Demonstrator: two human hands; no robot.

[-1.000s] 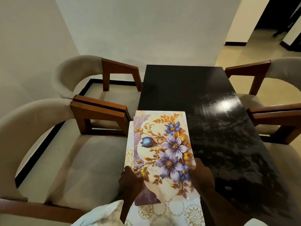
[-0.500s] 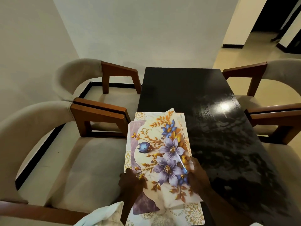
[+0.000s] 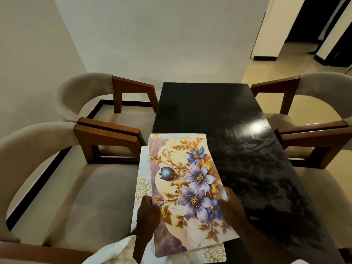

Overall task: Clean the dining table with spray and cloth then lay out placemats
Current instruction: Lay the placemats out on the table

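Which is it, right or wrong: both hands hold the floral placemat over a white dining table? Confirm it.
Wrong on one count. The head view shows the left hand and right hand holding the floral placemat, but the dining table is glossy black, not white.

Warm, dim room light from overhead glares off my dark table [image 3: 255,128], corners fall into shadow, and the wide lens bends the edges.

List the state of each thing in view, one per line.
Floral placemat: top of stack, gripped on both sides.
Gold-medallion placemat: underneath, partly covered.
Left hand: gripping the stack.
Right hand: gripping the floral placemat's edge.
Dining table: glossy, streaked, bare beyond the placemats.
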